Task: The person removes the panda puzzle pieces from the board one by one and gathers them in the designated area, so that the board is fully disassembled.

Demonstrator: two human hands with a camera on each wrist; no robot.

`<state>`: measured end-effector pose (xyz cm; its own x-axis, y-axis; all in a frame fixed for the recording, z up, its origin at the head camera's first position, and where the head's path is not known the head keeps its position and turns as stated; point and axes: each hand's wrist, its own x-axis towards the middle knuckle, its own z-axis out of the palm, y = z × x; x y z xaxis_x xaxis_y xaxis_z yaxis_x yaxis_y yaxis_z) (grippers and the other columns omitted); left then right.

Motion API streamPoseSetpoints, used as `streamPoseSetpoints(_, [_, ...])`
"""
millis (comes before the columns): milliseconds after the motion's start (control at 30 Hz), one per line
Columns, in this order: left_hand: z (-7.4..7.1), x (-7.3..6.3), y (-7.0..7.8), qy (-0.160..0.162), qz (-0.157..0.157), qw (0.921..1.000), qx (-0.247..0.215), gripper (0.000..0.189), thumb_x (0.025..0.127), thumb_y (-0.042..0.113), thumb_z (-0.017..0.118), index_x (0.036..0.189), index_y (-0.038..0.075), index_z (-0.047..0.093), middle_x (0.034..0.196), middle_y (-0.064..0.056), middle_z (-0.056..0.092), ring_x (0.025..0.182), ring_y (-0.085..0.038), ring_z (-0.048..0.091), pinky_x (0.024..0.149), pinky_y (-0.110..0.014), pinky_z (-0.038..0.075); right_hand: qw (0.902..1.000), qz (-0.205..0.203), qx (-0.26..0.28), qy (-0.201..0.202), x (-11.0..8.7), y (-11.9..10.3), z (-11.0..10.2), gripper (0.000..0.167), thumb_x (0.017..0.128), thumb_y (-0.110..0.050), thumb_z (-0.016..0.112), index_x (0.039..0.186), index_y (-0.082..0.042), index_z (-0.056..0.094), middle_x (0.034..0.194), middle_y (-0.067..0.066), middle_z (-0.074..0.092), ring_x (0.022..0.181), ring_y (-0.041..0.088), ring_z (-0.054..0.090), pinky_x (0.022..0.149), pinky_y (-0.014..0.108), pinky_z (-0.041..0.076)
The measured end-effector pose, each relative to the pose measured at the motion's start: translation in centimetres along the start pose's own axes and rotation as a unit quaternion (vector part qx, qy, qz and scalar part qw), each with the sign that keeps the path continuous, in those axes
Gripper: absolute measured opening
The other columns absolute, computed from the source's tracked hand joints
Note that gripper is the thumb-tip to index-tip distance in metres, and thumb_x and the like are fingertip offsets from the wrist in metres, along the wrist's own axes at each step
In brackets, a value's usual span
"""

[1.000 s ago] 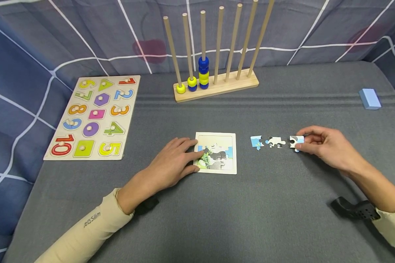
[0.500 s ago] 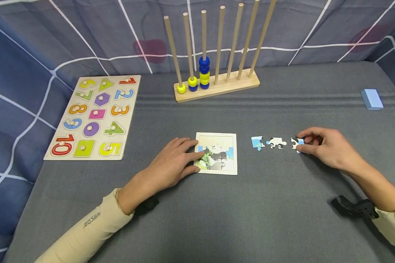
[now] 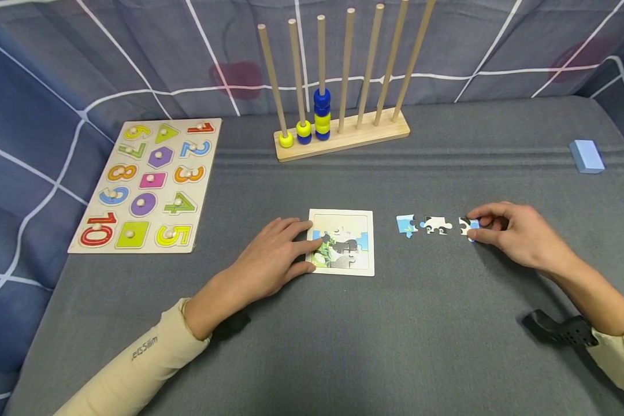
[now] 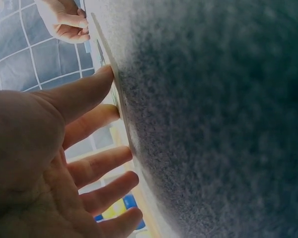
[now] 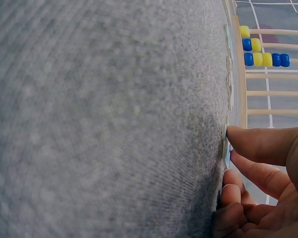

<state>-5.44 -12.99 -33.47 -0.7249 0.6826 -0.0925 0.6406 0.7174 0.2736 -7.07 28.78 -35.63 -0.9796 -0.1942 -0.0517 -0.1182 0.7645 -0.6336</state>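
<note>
In the head view, my left hand (image 3: 268, 260) rests with fingers spread on the left edge of a small framed jigsaw puzzle (image 3: 341, 271), partly filled with a black, white, green and blue picture. Its upper part shows bare board. Farther right, my right hand (image 3: 520, 237) pinches a black, white and blue puzzle piece (image 3: 465, 226) between thumb and index finger, down at the table surface. To its left lie a white-and-black puzzle piece (image 3: 437, 225) and a blue puzzle piece (image 3: 407, 225). The right wrist view shows the thumb (image 5: 260, 144) on the pinched piece's edge.
A number-and-shape peg board (image 3: 144, 185) lies at the left. Behind the puzzle stands a wooden bead stacker (image 3: 343, 136) with tall rods and blue and yellow beads. A light blue block (image 3: 586, 156) sits at the far right on the grey cloth.
The pinched puzzle piece and the right fingertips have shifted very slightly on the table. My left hand and the framed puzzle stay where they were.
</note>
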Motion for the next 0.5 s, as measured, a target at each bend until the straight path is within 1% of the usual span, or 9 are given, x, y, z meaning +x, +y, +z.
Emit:
streamPoseSetpoints(133, [-0.07, 0.06, 0.09, -0.009, -0.008, 0.9999, 0.004, 0.045, 0.095, 0.034, 0.067, 0.135, 0.013, 0.063, 0.145, -0.015, 0.048, 0.135, -0.034, 0.04, 0.114, -0.051, 0.025, 1.0, 0.002, 0.007, 0.002, -0.02, 0.05, -0.03, 0.024, 0.086, -0.008, 0.075, 0.107, 0.002, 0.07, 0.083, 0.003, 0.058, 0.066, 0.007, 0.048, 0.057, 0.02, 0.035])
streamPoseSetpoints(200, [-0.02, 0.1, 0.09, -0.008, -0.013, 0.9999, -0.003, 0.045, 0.094, 0.034, 0.068, 0.133, 0.012, 0.064, 0.145, -0.016, 0.048, 0.136, -0.034, 0.04, 0.115, -0.052, 0.024, 0.9999, 0.004, 0.011, 0.003, -0.03, 0.04, -0.04, 0.025, 0.086, -0.008, 0.076, 0.108, 0.002, 0.069, 0.083, 0.003, 0.058, 0.066, 0.006, 0.048, 0.057, 0.02, 0.036])
streamPoseSetpoints(333, [-0.12, 0.17, 0.12, 0.0, -0.025, 0.9995, -0.018, 0.039, 0.091, 0.033, 0.073, 0.123, 0.011, 0.068, 0.143, -0.015, 0.052, 0.136, -0.034, 0.041, 0.115, -0.053, 0.024, 0.9998, 0.006, 0.018, 0.007, 0.0, -0.02, 0.01, 0.025, 0.085, -0.008, 0.076, 0.108, 0.001, 0.069, 0.083, 0.002, 0.058, 0.066, 0.007, 0.048, 0.057, 0.02, 0.036])
streamPoseSetpoints(400, [-0.19, 0.24, 0.14, 0.003, -0.029, 0.9994, -0.018, 0.037, 0.088, 0.034, 0.075, 0.116, 0.011, 0.069, 0.141, -0.015, 0.054, 0.135, -0.035, 0.042, 0.114, -0.053, 0.024, 0.9998, 0.006, 0.018, 0.011, -0.01, -0.03, 0.05, 0.026, 0.085, -0.008, 0.077, 0.108, 0.001, 0.069, 0.083, 0.002, 0.058, 0.067, 0.007, 0.048, 0.057, 0.02, 0.036])
streamPoseSetpoints(500, [-0.15, 0.32, 0.08, 0.001, -0.036, 0.9992, -0.017, 0.037, 0.087, 0.035, 0.076, 0.113, 0.01, 0.068, 0.14, -0.013, 0.054, 0.135, -0.034, 0.042, 0.115, -0.053, 0.024, 0.9996, 0.006, 0.019, 0.018, -0.07, -0.11, 0.09, 0.025, 0.084, -0.008, 0.078, 0.107, 0.0, 0.07, 0.083, 0.002, 0.058, 0.066, 0.007, 0.048, 0.055, 0.02, 0.035])
